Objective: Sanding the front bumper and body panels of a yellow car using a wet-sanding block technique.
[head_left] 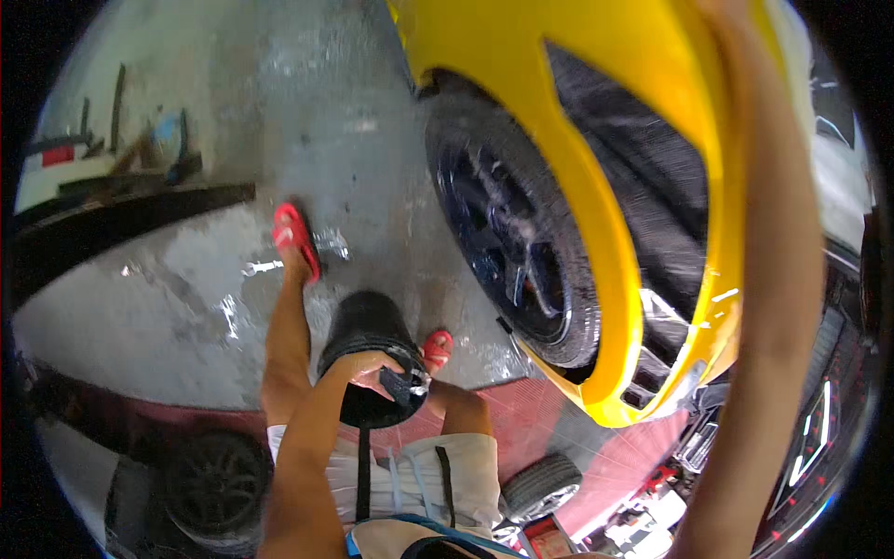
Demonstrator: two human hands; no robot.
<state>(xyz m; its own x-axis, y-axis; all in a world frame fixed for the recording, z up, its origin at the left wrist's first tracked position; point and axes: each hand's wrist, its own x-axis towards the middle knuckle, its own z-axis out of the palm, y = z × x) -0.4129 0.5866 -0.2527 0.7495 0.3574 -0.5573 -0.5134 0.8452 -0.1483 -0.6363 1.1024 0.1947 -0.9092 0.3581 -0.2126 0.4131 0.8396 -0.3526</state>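
My left hand (371, 367) is closed at the mouth of a black bucket (368, 321). In its fingers is a dark block-shaped thing (399, 384), perhaps a brush or sponge; its kind is not clear. The bucket is between my legs, its mouth toward me, and I cannot tell whether it stands or hangs. My right arm stretches far up along the right side, over the yellow car (596, 186). The right hand (724, 7) is only a blur at the top edge, next to the yellow bodywork, its fingers not showing. Whitish streaks lie on the car's dark wheel (512, 224).
Wet grey floor (372, 158) extends beside the car; red matting (549, 410) lies nearer. Loose wheels rest at the lower left (219, 489) and near my leg (542, 487). A long dark panel (130, 219) is at left. Cluttered gear (643, 522) fills the lower right.
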